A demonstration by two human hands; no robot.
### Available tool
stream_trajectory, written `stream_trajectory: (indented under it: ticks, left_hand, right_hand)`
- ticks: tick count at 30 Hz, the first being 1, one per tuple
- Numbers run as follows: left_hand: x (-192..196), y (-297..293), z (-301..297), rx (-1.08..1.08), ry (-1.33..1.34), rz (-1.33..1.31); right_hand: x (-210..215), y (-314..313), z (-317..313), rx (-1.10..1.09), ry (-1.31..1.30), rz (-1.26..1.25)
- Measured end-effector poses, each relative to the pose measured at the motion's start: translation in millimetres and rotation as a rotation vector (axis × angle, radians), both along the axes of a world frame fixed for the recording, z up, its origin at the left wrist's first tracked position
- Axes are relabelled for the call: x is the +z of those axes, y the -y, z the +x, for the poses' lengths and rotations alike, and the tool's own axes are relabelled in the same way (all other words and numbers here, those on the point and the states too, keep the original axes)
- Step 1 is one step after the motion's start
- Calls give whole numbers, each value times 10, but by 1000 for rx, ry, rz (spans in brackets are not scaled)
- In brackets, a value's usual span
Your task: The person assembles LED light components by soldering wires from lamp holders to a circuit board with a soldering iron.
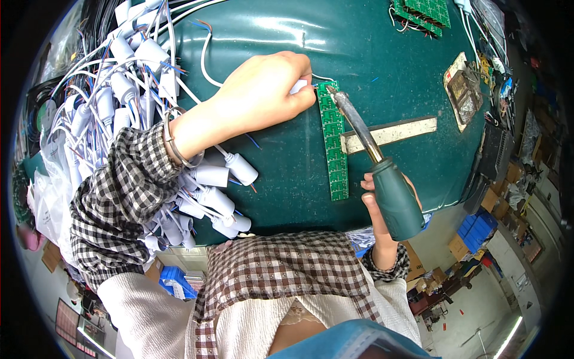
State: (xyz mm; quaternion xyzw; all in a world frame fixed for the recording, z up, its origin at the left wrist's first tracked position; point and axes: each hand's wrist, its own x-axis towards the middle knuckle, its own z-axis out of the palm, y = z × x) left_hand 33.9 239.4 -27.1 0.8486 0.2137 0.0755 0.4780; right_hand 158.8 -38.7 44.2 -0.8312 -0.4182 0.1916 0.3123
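Note:
My left hand [263, 93] is closed around a white plastic connector [298, 87], mostly hidden by the fingers. The wire end at its tip meets the top of a long green circuit board strip [335, 143], which lies upright on the green work surface. In my right hand [382, 218] is a soldering iron [397, 200] with a thick green handle. Its metal tip points up and left, at the board's top end near the wire; whether they touch I cannot tell. A pale flat bar [394, 134] lies crosswise, its left end against the board's right edge.
White cylindrical connectors with cables [122, 87] are heaped on the left, some by my left forearm [206, 124]. Several green boards [427, 13] sit at the far right. A worn, stained block [463, 93] rests near the right edge. Blue bins [476, 230] stand below, beyond the table.

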Motion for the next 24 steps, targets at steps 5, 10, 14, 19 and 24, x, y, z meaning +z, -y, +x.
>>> stream_trajectory:
  ticks: [5, 10, 14, 19, 24]
  left_hand:
    - [-11, 4, 4, 8, -7, 11]
    - [-23, 10, 0, 5, 12, 33]
    - [-3, 6, 23, -8, -6, 33]
    - [42, 19, 21, -7, -87, 48]
    - [85, 135, -5, 83, -81, 201]
  right_hand:
    - [-20, 48, 18, -22, -7, 19]
    - [73, 45, 42, -42, -73, -39]
    - [130, 7, 36, -100, -225, 70]
    - [70, 68, -6, -120, -315, 219]
    - [209, 22, -38, -183, -394, 307]
